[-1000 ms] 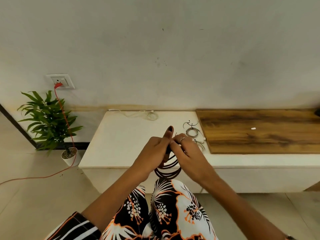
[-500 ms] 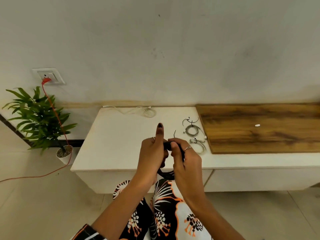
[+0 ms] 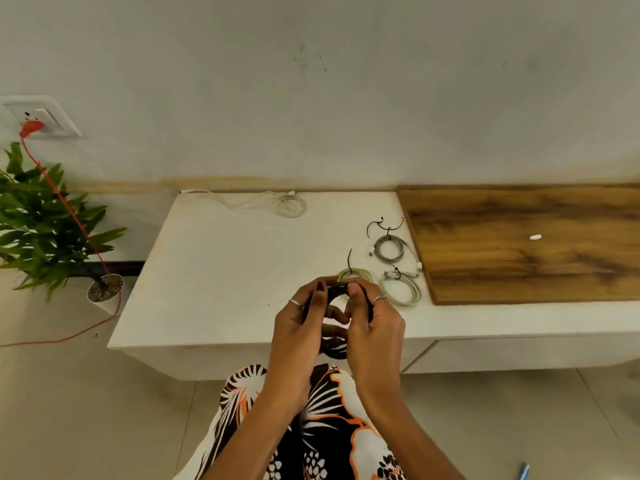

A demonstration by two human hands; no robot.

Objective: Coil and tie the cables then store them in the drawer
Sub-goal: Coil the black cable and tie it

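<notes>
A coiled black cable [image 3: 335, 292] is held upright between both hands above the front edge of the white cabinet top [image 3: 221, 271]. My left hand [image 3: 301, 327] grips its left side with fingers curled round it. My right hand [image 3: 372, 323] grips the right side, thumb on top. Much of the coil is hidden by my fingers. Behind my hands lie three tied coils: a yellowish one [image 3: 356, 274], a grey one [image 3: 389, 247] and a white one [image 3: 401, 289]. A loose white cable [image 3: 277, 204] lies at the back. A drawer front [image 3: 519, 355] below stands slightly ajar.
A wooden panel [image 3: 519, 244] covers the right part of the top, with a small white piece [image 3: 535, 237] on it. A potted plant [image 3: 52, 223] stands on the floor at left, and an orange cord [image 3: 65, 206] runs from the wall socket [image 3: 41, 116].
Both hands have lifted the black coil from below the cabinet edge up to the level of the top. My left thumb, raised before, now curls onto the coil.
</notes>
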